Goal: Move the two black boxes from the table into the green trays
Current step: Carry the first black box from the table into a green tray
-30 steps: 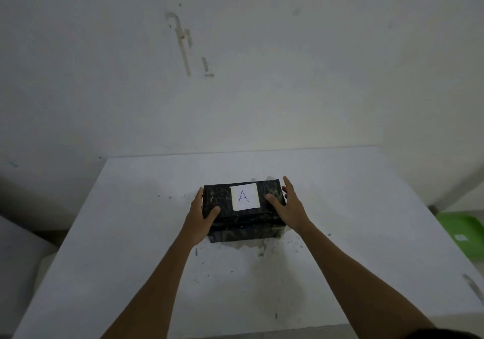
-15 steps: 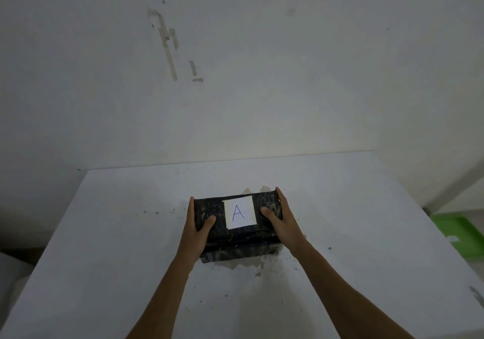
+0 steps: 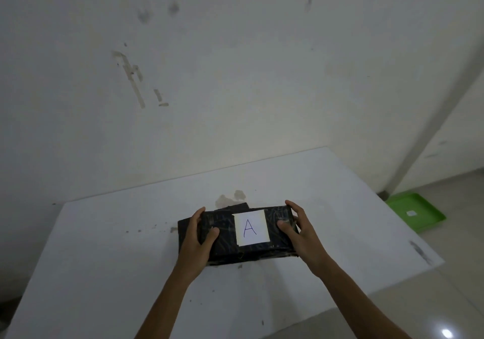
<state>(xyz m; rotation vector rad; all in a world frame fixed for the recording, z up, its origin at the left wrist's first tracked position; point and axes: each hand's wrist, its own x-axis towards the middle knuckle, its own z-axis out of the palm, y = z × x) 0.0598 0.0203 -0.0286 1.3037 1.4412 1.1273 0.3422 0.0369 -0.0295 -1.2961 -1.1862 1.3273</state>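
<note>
Both hands, left hand [image 3: 196, 239] and right hand [image 3: 301, 230], are clamping black box [image 3: 225, 234] by its short ends, green tray [image 3: 416, 214] lying off right.

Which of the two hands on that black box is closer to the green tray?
The right hand, on the end of the black wrapped box labelled A toward the green plastic tray; the left hand holds the opposite end.
</note>
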